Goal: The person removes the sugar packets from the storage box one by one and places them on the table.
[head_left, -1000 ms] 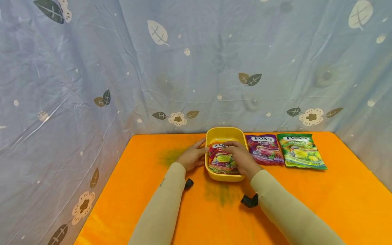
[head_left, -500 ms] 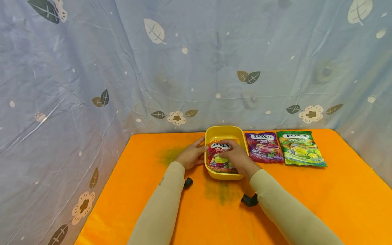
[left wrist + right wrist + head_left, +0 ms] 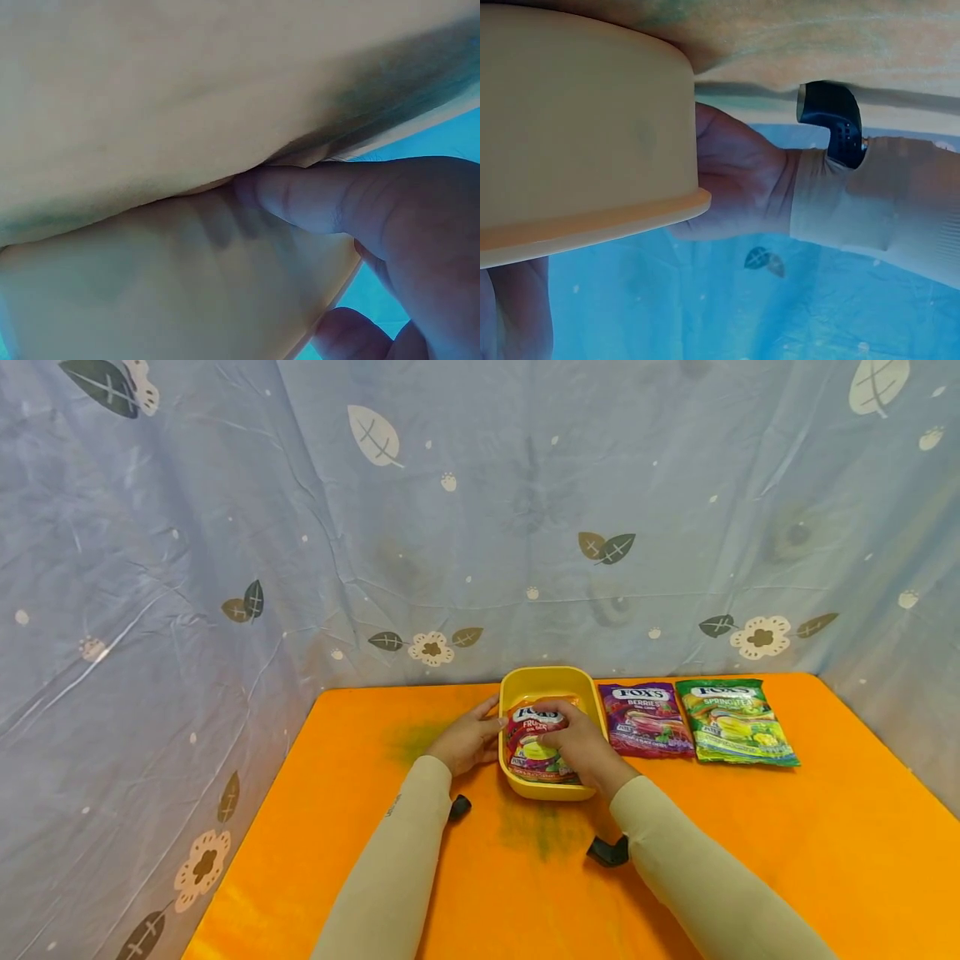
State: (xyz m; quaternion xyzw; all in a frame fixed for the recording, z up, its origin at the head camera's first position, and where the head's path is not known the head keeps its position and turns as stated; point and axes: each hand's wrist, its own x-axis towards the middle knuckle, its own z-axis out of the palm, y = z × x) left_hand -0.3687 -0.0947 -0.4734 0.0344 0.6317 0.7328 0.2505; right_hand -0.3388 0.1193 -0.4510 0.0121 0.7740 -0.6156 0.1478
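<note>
In the head view a yellow plastic tub (image 3: 550, 792) with a rounded rim stands near the table's back edge. My left hand (image 3: 467, 741) holds its left wall, thumb at the rim and fingers against the outside. Inside the tub, a red Fox's Fruits candy bag (image 3: 525, 745) lies with its top bunched. My right hand (image 3: 587, 745) reaches over the tub's right side and pinches this bag between thumb and fingers. The left wrist view has my fingers (image 3: 300, 196) pressed low on the tub wall. Part of the bag is hidden under my right hand.
Right of the tub lie a purple Fox's Berries bag (image 3: 647, 721) and a green Fox's Spring Tea bag (image 3: 737, 724). An orange cloth covers the table (image 3: 540, 893). Behind it hangs a blue leaf-patterned curtain (image 3: 510, 527). A black wrist-worn device (image 3: 609, 852) sits below my right wrist.
My right thumb and fingers have closed in on the red candy bag, which has creased and tilted slightly. My left hand has stayed on the tub. The head view has shifted a little.
</note>
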